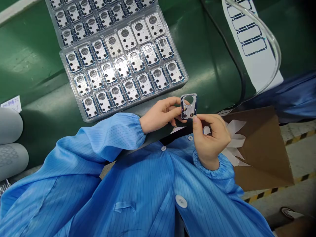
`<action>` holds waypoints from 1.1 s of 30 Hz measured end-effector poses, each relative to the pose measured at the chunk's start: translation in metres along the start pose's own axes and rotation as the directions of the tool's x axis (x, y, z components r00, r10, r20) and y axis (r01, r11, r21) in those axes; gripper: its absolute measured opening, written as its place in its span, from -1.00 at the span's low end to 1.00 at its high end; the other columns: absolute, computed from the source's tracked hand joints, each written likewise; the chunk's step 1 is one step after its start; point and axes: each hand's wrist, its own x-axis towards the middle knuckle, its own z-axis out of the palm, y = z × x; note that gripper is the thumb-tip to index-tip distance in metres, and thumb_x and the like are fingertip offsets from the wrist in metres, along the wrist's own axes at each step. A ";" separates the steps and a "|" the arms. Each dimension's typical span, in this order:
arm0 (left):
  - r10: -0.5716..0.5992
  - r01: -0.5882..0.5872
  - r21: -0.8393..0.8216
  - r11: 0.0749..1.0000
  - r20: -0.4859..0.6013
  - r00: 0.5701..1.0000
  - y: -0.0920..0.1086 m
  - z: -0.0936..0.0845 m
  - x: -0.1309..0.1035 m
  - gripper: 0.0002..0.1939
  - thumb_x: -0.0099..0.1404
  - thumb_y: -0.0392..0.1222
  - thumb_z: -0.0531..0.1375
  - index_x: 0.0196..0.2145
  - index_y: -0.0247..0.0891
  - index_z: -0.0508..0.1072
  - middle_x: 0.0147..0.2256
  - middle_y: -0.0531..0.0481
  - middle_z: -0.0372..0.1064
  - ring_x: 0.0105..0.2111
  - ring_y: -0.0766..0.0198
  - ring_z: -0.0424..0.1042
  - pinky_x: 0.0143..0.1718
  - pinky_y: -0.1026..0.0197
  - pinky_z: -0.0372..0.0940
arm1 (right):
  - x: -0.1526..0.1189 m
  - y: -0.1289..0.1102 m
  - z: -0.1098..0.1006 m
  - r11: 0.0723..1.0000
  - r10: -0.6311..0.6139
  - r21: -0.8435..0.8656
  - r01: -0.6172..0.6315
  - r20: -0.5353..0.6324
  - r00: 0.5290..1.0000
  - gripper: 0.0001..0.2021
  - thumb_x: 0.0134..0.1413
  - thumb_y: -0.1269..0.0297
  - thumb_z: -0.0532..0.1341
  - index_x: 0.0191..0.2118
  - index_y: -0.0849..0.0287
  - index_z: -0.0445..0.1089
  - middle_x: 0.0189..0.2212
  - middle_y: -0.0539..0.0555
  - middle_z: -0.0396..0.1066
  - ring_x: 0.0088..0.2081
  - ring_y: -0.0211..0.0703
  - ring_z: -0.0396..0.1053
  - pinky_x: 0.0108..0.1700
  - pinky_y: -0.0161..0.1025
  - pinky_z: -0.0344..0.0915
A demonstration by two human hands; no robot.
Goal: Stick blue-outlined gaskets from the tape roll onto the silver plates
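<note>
Between my two hands is a small silver metal plate (pixel 189 107) with a dark blue gasket border, one large round hole and smaller holes near its lower edge. My left hand (pixel 165 113) grips its left side between thumb and fingers. My right hand (pixel 211 135) pinches its lower right corner with thumb and forefinger. The plate is held up over the front edge of the green table. Just beyond my left hand lies a clear plastic tray (pixel 184 82) with rows of similar plates. Most carry the blue border; several in the back row appear plain.
Another filled tray (pixel 59 41) adjoins behind. At the right lie a white sheet (pixel 256 69) with blue gasket outlines, a clear hose (pixel 277 56) and a black cable (pixel 228 46). A cardboard box (pixel 264 148) with white paper strips stands below right. White rolls (pixel 12 161) are at the left.
</note>
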 end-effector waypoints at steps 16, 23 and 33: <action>0.005 -0.006 -0.025 1.000 -0.022 1.000 -0.002 0.000 0.000 -0.79 0.40 -0.19 0.21 -0.07 -0.36 0.39 -0.33 -0.04 0.52 -0.31 0.31 0.59 -0.47 0.44 0.37 | -0.004 0.002 -0.007 0.981 -0.142 -0.124 0.149 0.061 0.988 -0.82 0.21 0.39 0.22 -0.11 0.08 0.51 -0.26 0.08 0.59 -0.24 -0.09 0.56 -0.13 -0.11 0.50; 0.020 -0.021 -0.027 0.999 -0.038 0.999 -0.002 0.001 0.000 -0.79 0.42 -0.22 0.19 -0.05 -0.36 0.38 -0.23 -0.11 0.54 -0.31 0.32 0.59 -0.50 0.45 0.35 | -0.002 -0.007 -0.012 0.994 -0.094 -0.042 0.100 0.115 0.989 -0.75 0.23 0.43 0.19 -0.04 0.09 0.52 -0.19 0.11 0.56 -0.19 -0.09 0.54 -0.09 -0.10 0.51; 0.020 -0.022 -0.025 0.999 -0.057 0.998 -0.001 0.002 0.000 -0.80 0.41 -0.24 0.19 -0.06 -0.39 0.40 -0.31 -0.10 0.54 -0.35 0.30 0.58 -0.50 0.41 0.35 | -0.005 -0.008 -0.014 1.000 0.002 0.005 -0.003 0.127 0.992 -0.72 0.20 0.42 0.23 -0.01 0.07 0.53 -0.17 0.10 0.42 -0.36 -0.26 0.40 -0.26 -0.20 0.47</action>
